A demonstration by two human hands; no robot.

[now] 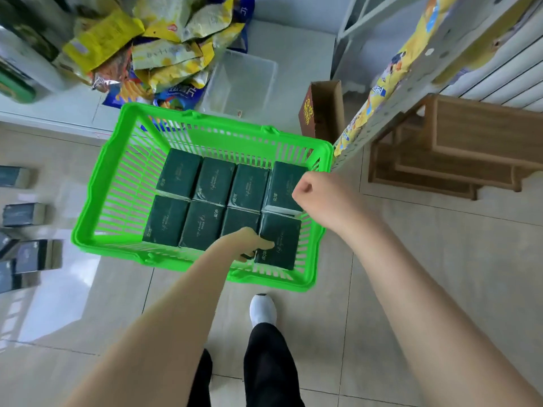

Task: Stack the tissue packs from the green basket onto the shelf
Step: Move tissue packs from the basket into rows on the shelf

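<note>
So the green basket (97, 183) sits on the tiled floor with eight dark green tissue packs laid flat in two rows of four, pushed toward its right side. That leaves an open strip of bare mesh along the left wall and a narrower one at the far end.

Left hand (246, 243) is reaching in over the near rim, fingers tucked down between two packs and thumb lying on top of the near-right tissue pack (279, 245), gripping its left edge. That pack sits tight against the basket's right wall and its neighbour (239, 226).

Right hand (307, 190) is curled into a loose fist holding nothing, hovering over the far-right pack (286, 180), right by the basket's right rim.

The shelf upright (390, 107), perforated grey metal, runs just beside the basket's far-right corner, with yellow snack bags (390, 71) along it. A cardboard box (321, 110) and a clear plastic bin (244, 80) are just beyond the far rim. More packs (25, 214) sit at the left edge, well apart.
</note>
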